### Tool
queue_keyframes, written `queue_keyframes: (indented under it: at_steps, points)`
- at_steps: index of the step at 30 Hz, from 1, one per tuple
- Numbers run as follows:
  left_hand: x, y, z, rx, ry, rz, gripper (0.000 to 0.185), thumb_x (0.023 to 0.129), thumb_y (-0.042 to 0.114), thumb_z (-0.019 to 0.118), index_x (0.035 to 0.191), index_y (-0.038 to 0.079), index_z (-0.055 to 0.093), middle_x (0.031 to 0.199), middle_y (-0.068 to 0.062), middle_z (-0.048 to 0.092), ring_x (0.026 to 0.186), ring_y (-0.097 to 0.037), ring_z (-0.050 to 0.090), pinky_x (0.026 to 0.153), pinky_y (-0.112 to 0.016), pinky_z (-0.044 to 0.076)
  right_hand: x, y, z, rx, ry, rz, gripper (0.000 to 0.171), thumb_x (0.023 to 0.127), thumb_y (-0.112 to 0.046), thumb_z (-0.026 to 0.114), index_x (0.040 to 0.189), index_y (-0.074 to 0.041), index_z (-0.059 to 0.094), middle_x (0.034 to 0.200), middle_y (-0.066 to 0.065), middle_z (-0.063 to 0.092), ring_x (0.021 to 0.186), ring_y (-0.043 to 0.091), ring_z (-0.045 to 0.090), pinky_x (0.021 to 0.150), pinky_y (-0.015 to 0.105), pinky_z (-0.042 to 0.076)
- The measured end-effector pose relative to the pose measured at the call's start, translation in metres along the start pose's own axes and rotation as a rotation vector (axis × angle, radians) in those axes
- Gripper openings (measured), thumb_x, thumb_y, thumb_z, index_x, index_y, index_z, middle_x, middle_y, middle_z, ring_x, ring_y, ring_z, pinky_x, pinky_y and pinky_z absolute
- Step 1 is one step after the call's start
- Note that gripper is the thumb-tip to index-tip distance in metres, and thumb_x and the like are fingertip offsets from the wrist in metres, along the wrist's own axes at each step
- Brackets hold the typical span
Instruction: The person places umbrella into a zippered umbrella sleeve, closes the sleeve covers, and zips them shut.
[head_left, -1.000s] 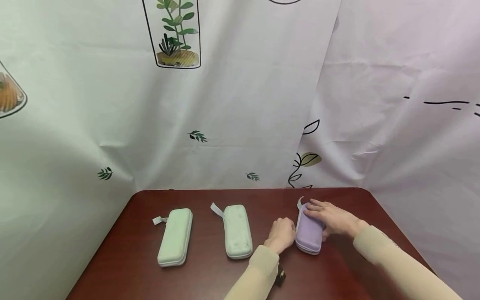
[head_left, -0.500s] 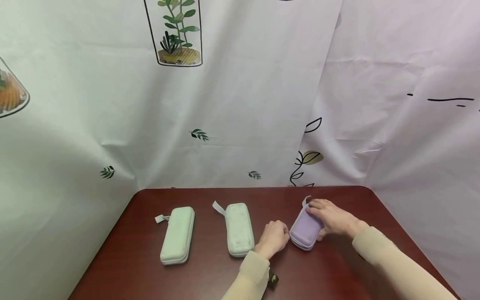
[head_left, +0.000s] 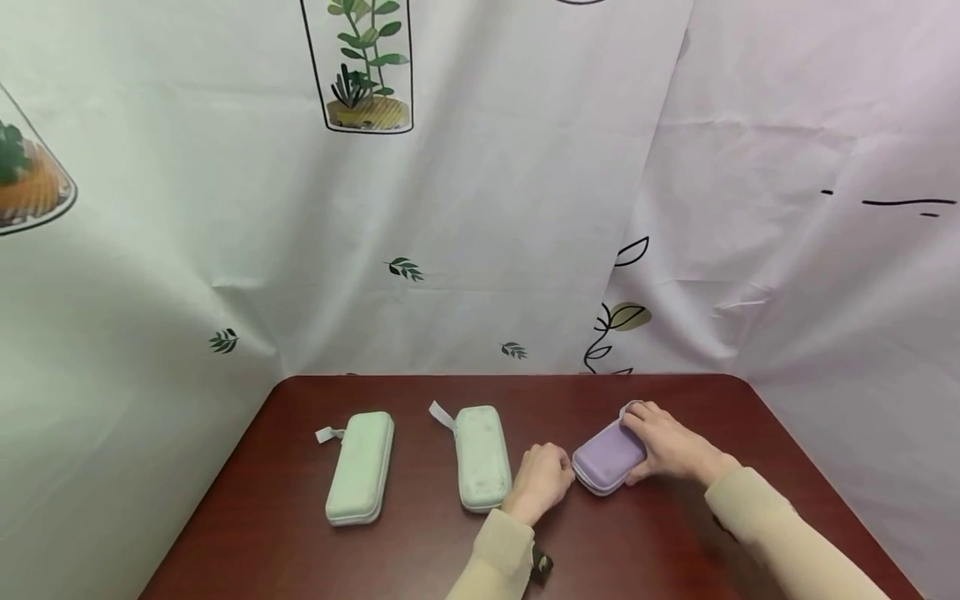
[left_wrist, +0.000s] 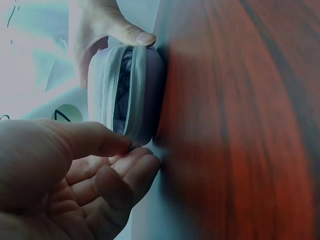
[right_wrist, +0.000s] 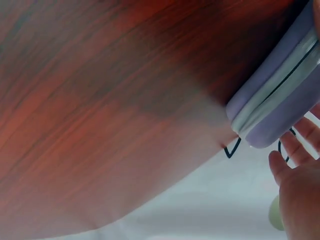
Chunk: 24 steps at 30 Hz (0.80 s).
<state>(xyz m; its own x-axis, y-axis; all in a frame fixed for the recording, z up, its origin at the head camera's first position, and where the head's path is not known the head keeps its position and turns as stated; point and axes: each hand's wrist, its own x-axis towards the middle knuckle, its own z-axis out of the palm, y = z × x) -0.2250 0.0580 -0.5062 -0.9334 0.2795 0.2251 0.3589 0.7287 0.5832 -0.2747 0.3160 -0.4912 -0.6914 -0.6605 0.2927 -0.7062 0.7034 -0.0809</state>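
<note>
A purple zip case [head_left: 609, 457] lies slanted at the right of the table, its near end pointing left. My right hand [head_left: 667, 442] grips it, fingers over the far end and thumb on the near side; that thumb also shows in the left wrist view. At the case's left end, my left hand [head_left: 542, 479] pinches a small dark zip pull [left_wrist: 132, 147], mostly hidden between thumb and finger. The white zip [left_wrist: 137, 90] gapes across that end, with dark lining inside. Along the side seen in the right wrist view, the zip band [right_wrist: 280, 90] shows a dark line.
Two pale green zip cases, one plain [head_left: 362, 467] and one speckled [head_left: 482, 458], lie to the left, each with a strap. The brown table [head_left: 420, 550] ends at a printed white cloth [head_left: 480, 208]. A small dark object [head_left: 540, 565] sits by the left cuff.
The purple case has turned, its near end swinging left. My left hand has moved left with that end, while my right hand keeps its hold. Both green cases stay where they were.
</note>
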Motion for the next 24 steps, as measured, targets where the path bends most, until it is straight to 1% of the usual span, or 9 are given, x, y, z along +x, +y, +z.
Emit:
queue_keyframes:
  at_steps: [5,9,11,13,16,19,24]
  points:
    - [-0.002,0.001,-0.001,0.002,0.019,0.008,0.027,0.077,0.005,0.066,0.055,0.019,0.059,0.053,0.012,0.048,0.051,-0.009,0.047,0.051,-0.023,0.040,-0.003,-0.001,0.005,0.023,0.034,0.050,0.074,0.050,-0.057,0.090,0.101,-0.015,0.057,0.105,-0.003,0.048,0.098,0.019,0.046,0.080,0.041,0.044]
    - [-0.003,0.002,-0.002,0.018,0.018,0.008,0.030,0.077,0.005,0.067,0.053,0.018,0.054,0.050,0.012,0.042,0.049,-0.009,0.041,0.049,-0.023,0.037,-0.003,-0.004,0.010,0.018,0.088,0.074,0.075,0.047,-0.057,0.090,0.099,-0.014,0.058,0.102,-0.003,0.047,0.092,0.019,0.046,0.074,0.038,0.044]
    - [-0.005,0.004,-0.002,0.014,0.011,0.008,0.033,0.076,0.004,0.067,0.051,0.018,0.050,0.048,0.013,0.036,0.048,-0.008,0.036,0.047,-0.022,0.033,-0.003,-0.006,0.011,0.010,0.104,0.097,0.077,0.046,-0.058,0.090,0.099,-0.012,0.058,0.100,-0.002,0.047,0.090,0.020,0.046,0.072,0.039,0.043]
    - [-0.006,0.006,-0.001,0.013,0.006,0.018,0.038,0.075,0.003,0.067,0.050,0.019,0.043,0.047,0.014,0.028,0.047,-0.006,0.030,0.044,-0.022,0.028,-0.003,-0.009,0.011,0.006,0.101,0.142,0.078,0.048,-0.061,0.088,0.100,-0.011,0.058,0.098,0.000,0.047,0.088,0.021,0.046,0.070,0.041,0.042]
    - [-0.008,0.010,0.001,0.003,-0.003,0.035,0.043,0.073,0.002,0.066,0.049,0.020,0.035,0.047,0.015,0.018,0.047,-0.004,0.021,0.042,-0.021,0.022,-0.003,-0.014,0.011,0.003,0.076,0.242,0.080,0.048,-0.063,0.087,0.101,-0.011,0.057,0.095,0.001,0.046,0.088,0.024,0.045,0.067,0.042,0.041]
    - [-0.008,0.012,0.004,0.011,0.002,0.036,0.045,0.073,0.003,0.065,0.049,0.021,0.032,0.048,0.015,0.016,0.048,-0.004,0.019,0.042,-0.021,0.020,-0.002,-0.019,0.012,0.003,0.066,0.317,0.081,0.047,-0.063,0.088,0.101,-0.012,0.056,0.093,0.002,0.045,0.088,0.025,0.045,0.064,0.042,0.039]
    - [-0.008,0.013,0.005,0.018,0.006,0.019,0.045,0.074,0.002,0.065,0.049,0.020,0.032,0.046,0.015,0.017,0.047,-0.005,0.022,0.041,-0.021,0.021,0.002,-0.027,0.017,0.003,0.110,0.362,0.081,0.044,-0.062,0.089,0.098,-0.011,0.055,0.090,0.005,0.045,0.084,0.026,0.044,0.061,0.042,0.036]
